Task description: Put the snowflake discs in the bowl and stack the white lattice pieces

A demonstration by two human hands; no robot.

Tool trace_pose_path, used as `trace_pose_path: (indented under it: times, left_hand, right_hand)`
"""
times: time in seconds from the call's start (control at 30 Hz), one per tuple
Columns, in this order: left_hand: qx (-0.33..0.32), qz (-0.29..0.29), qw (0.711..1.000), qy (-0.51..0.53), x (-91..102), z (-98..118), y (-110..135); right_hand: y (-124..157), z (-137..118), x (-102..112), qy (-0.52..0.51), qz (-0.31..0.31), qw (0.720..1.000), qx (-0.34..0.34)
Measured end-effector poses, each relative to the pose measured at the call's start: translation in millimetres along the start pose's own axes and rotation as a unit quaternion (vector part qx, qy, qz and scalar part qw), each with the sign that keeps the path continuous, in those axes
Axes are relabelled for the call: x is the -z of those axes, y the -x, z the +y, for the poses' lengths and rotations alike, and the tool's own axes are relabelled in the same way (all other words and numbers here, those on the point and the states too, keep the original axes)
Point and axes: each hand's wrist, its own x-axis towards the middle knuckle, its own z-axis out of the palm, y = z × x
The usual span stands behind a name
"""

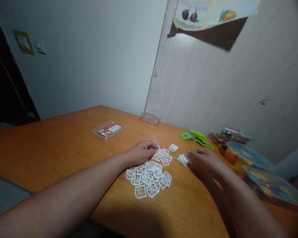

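Loose white plastic lattice pieces, shaped like small window frames, lie in a spread pile (149, 173) on the wooden table. My left hand (142, 152) is at the far left side of this pile, its thumb and fingers closed at the edge of a white lattice piece (158, 147). To the right are two small neat stacks of the same pieces, a far stack (173, 147) and a near stack (182, 160). Beside the near stack is my right hand (205, 158), fingers curled together; whatever its fingertips may hold is hidden.
A clear plastic lid (108, 130) with a label lies beyond my left hand, and a clear tray (150, 119) stands by the wall. Green and grey interlocking pieces (196, 137) lie at the back right. Tubs of colourful pieces (247, 155) line the right edge.
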Motion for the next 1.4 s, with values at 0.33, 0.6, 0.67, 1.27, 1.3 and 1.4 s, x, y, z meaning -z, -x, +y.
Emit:
trace_pose_path:
  times: [0.33,0.6,0.67,1.27,1.3,1.4]
  left_hand:
    - [0.0,-0.001,1.0,-0.001,0.1,3.9,1.9]
    - [-0.007,0.001,1.0,-0.008,-0.1,2.6,0.8]
    - [-0.005,0.0,1.0,-0.007,-0.2,4.3,1.8]
    - [-0.018,0.053,0.998,0.001,-1.3,6.5,-0.5]
    - [-0.021,0.063,0.998,-0.001,-0.5,5.5,-1.9]
    - [-0.028,0.087,0.996,-0.013,2.4,1.1,-5.7]
  right_hand:
    - [-10.2,14.7,-4.0,0.115,-0.087,0.986,0.083]
    - [-9.6,8.9,-8.9,0.183,-0.075,0.972,0.13]
    - [-8.9,8.8,-9.9,0.193,-0.076,0.969,0.137]
    - [30.6,-20.1,-41.0,0.117,-0.057,0.971,0.201]
    - [33.9,-23.1,-43.1,0.12,-0.09,0.965,0.214]
    - [41.9,-32.9,-44.1,0.142,-0.166,0.942,0.254]
